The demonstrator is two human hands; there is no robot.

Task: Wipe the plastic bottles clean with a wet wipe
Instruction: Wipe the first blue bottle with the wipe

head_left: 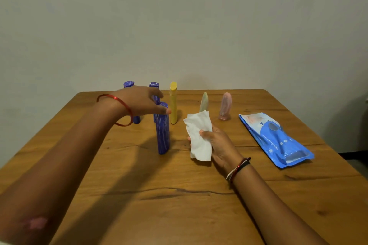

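- Head view: the left hand point(142, 101) hovers with fingers loosely spread over the top of the nearest purple bottle point(163, 131), fingertips at its cap; whether it touches is unclear.
- The right hand point(217, 143) pinches a crumpled white wet wipe point(199, 135) with thumb and curled fingers.
- Two more purple bottles point(154, 93) stand behind the left hand, partly hidden.
- A yellow bottle point(173, 103), a pale green bottle point(204, 103) and a pink bottle point(225, 106) stand upright further right.
- A blue wipes pack point(278, 141) lies at right on the wooden table point(179, 205).
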